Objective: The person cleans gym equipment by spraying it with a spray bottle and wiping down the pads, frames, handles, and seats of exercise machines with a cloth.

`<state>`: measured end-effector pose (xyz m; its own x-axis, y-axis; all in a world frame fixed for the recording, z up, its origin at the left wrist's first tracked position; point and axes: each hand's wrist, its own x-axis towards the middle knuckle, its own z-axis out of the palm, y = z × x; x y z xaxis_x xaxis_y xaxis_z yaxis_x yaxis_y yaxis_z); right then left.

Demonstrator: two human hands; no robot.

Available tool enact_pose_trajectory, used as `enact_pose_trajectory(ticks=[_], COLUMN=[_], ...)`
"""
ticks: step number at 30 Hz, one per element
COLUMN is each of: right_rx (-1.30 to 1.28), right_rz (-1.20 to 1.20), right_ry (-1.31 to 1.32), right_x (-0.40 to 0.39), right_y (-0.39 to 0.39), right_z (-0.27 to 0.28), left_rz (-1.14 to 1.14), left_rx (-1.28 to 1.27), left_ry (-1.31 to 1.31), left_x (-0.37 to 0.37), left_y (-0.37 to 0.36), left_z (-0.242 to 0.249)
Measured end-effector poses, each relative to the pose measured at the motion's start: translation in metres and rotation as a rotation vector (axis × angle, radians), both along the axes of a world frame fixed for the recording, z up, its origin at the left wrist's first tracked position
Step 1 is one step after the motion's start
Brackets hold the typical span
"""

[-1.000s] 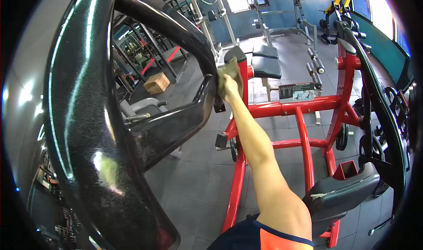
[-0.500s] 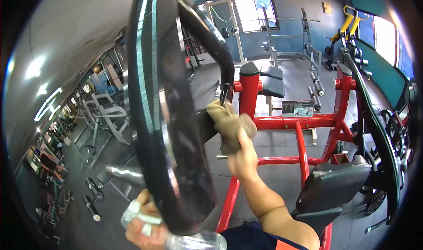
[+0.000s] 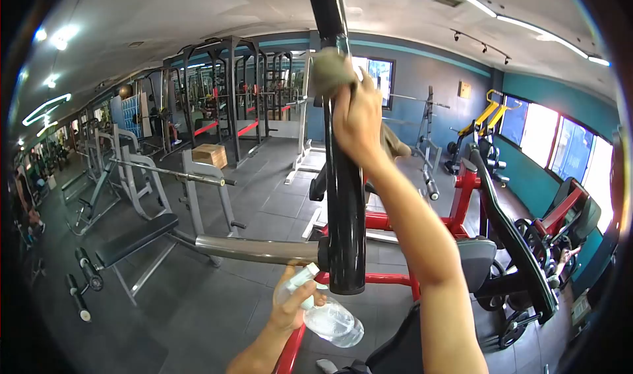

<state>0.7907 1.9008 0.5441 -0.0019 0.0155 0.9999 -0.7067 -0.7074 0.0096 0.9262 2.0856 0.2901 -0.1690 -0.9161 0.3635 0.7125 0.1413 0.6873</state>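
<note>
1. The right hand [image 3: 356,120] is raised high with the arm stretched up, fingers closed on an olive cloth [image 3: 331,71] pressed against the black lever arm [image 3: 343,176], apparently so the cloth bears firmly on the painted metal.
2. The left hand [image 3: 290,305] sits low, just beside the lever arm's bottom end, wrapped round a clear spray bottle [image 3: 326,318]; nozzle uppermost, seemingly kept ready.
3. A steel sleeve [image 3: 257,249] juts sideways from the lever arm.

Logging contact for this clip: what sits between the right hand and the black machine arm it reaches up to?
In the head view, a tan cloth lies pressed between the right hand and the black arm; no bare-palm contact shows.
</note>
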Motion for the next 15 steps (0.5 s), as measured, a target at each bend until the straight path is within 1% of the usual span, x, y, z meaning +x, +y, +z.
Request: enact_pose_trajectory(ticks=[1, 2, 5, 7, 9, 10, 11, 12, 13, 14, 15], right_rx=[-0.103, -0.234, -0.326, 0.069, -0.126, -0.079, -0.018, 0.111, -0.111, -0.124, -0.107], right_rz=[0.015, -0.070, -0.244, -0.193, -0.270, -0.243, -0.189, -0.077, -0.215, -0.211, -0.180], right_ry=[-0.044, -0.026, -0.168, -0.127, -0.087, -0.095, -0.111, -0.200, -0.133, -0.129, -0.194], right_x=[0.008, 0.011, 0.029, 0.045, 0.055, 0.061, 0.059, 0.070, 0.061, 0.068, 0.070], right_y=[-0.005, -0.019, -0.003, 0.065, 0.068, 0.073, 0.068, 0.094, 0.079, 0.098, 0.104], right_z=[0.027, 0.057, 0.133, 0.162, 0.170, 0.169, 0.165, 0.151, 0.142, 0.124, 0.111], left_rz=[-0.006, 0.000, -0.030, -0.014, -0.005, -0.023, -0.045, -0.041, -0.040, -0.035, -0.028], left_rx=[0.006, 0.044, 0.015, 0.016, 0.058, 0.066, 0.144, 0.161, 0.185, 0.210, 0.219], left_ry=[-0.017, 0.002, -0.039, -0.082, -0.103, -0.132, -0.110, -0.123, -0.136, -0.156, -0.183], left_x=[0.002, 0.003, 0.011, 0.016, 0.020, 0.026, 0.027, 0.030, 0.035, 0.040, 0.048], left_y=[0.001, 0.002, 0.000, -0.002, 0.004, 0.002, 0.002, 0.004, 0.007, 0.007, 0.010], left_z=[-0.003, -0.007, -0.031, -0.048, -0.065, -0.079, -0.091, -0.100, -0.111, -0.130, -0.138])
